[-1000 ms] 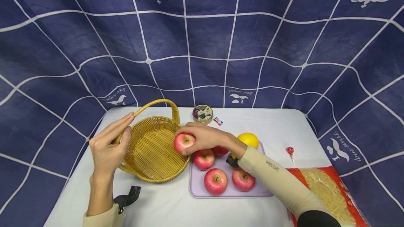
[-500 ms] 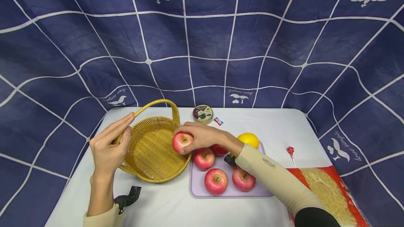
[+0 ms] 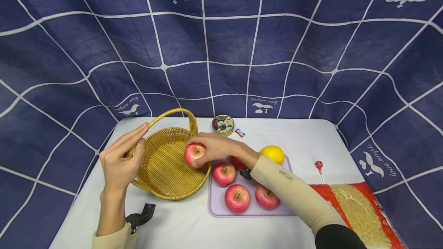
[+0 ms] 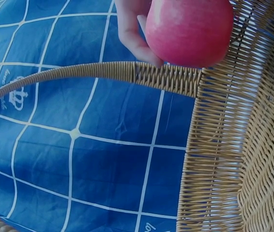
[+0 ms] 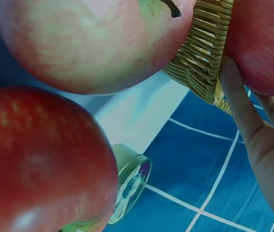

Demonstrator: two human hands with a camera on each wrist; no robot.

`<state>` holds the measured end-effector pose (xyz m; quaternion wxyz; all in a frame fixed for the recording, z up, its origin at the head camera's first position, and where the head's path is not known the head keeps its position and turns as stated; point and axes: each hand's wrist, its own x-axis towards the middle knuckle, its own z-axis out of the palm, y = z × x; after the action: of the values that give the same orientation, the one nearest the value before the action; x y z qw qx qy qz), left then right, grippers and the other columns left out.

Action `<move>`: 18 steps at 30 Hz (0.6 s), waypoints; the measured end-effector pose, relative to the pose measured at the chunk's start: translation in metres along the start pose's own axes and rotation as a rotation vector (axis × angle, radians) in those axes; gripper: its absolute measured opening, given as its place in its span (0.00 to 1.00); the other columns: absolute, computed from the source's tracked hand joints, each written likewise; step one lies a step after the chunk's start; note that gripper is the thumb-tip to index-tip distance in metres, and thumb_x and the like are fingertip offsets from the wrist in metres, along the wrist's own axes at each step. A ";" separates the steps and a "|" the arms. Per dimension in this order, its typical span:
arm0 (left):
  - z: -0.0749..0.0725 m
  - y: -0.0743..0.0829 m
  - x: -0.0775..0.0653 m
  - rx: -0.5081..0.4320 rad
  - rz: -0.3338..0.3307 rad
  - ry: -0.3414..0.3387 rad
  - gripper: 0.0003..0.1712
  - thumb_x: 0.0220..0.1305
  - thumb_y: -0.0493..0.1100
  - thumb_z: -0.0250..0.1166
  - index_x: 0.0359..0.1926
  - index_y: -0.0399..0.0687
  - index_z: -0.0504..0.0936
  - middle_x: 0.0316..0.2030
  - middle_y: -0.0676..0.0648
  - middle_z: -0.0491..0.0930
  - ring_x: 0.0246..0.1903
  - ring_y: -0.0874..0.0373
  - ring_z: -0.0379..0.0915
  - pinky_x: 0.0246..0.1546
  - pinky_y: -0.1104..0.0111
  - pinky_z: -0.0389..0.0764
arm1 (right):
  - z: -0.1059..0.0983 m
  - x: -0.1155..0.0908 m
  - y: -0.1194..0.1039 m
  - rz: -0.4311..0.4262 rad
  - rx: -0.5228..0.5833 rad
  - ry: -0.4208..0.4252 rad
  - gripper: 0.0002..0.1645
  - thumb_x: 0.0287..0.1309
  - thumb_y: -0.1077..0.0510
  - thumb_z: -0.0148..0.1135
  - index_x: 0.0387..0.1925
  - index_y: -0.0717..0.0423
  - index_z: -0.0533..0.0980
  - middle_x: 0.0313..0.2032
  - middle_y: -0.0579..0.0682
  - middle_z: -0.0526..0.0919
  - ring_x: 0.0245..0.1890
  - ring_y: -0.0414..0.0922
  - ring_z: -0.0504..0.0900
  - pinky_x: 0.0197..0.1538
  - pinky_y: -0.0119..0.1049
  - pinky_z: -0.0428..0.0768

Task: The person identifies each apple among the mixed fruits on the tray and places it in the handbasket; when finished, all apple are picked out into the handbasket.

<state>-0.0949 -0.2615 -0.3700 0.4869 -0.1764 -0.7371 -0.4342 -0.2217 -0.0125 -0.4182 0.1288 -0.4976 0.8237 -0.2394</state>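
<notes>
A yellow wicker basket [image 3: 166, 168] stands on the left of the table with its arched handle [image 3: 171, 112] up. My left hand [image 3: 119, 164] holds the near side of that handle between thumb and fingers. Over the basket's right rim, my right hand [image 3: 214, 145] grips a red apple [image 3: 194, 156] between thumb and fingertips; the apple overlaps the basket's inside. In the left wrist view, the held apple [image 4: 190, 29] appears beside the rim and the foot of the handle. Several more apples [image 3: 237, 199] lie on a lilac tray [image 3: 218, 205], one partly hidden by the right forearm.
A yellow round fruit [image 3: 272, 154] lies at the tray's back right. Behind the tray are a round tin [image 3: 223, 125] and a small wrapped piece [image 3: 240, 133]. Farther right are a red lollipop [image 3: 319, 165] and a red-edged bag [image 3: 360, 210] of pale contents. A blue checked cloth [image 3: 228, 49] hangs behind.
My right hand has moved left with the apple, from the basket's right edge to over its rim. The left hand keeps its hold on the handle, and the basket stays in place.
</notes>
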 end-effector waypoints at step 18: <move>0.000 -0.002 -0.001 0.002 -0.004 0.000 0.12 0.57 0.27 0.65 0.42 0.32 0.89 0.44 0.36 0.87 0.47 0.59 0.85 0.53 0.74 0.82 | 0.004 0.022 0.004 -0.021 0.036 -0.023 0.33 0.50 0.38 0.73 0.59 0.34 0.75 0.50 0.32 0.77 0.50 0.31 0.73 0.55 0.25 0.73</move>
<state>-0.0955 -0.2626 -0.3718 0.4860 -0.1745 -0.7379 -0.4344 -0.2334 -0.0317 -0.4231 0.1447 -0.5066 0.8125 -0.2495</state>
